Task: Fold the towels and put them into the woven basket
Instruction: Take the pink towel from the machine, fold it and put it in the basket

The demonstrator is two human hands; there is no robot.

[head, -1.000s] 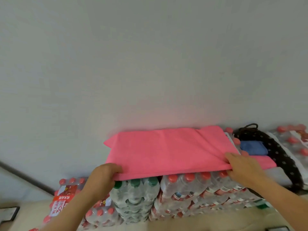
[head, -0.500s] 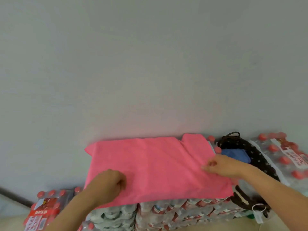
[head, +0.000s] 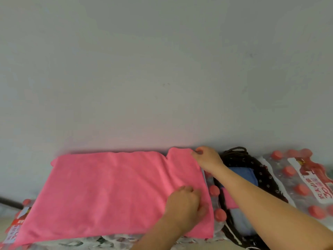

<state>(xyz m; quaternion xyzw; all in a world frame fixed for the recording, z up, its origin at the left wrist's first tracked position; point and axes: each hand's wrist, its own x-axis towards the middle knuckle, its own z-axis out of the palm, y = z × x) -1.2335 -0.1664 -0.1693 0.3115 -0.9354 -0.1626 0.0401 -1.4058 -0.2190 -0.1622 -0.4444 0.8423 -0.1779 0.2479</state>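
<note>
Nearest: left hand [head: 185, 202] curled on pink towel [head: 117, 192] near its right edge; gripping or merely pressing: cannot tell. Farther back: right hand [head: 207, 159] pinching far right corner. Risk of skewed fold through corner slip or drag over uneven water-bottle packs [head: 220, 214]. Woven basket [head: 264, 175] just beside, rightward

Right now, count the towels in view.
3: big pink towel spread on the bottle packs; blue towel and small pink towel inside the woven basket. The right arm may hide more.

Bottled-water packs [head: 295, 179] carry spread pink towel [head: 108, 192], dark woven basket [head: 266, 177] beside.
</note>
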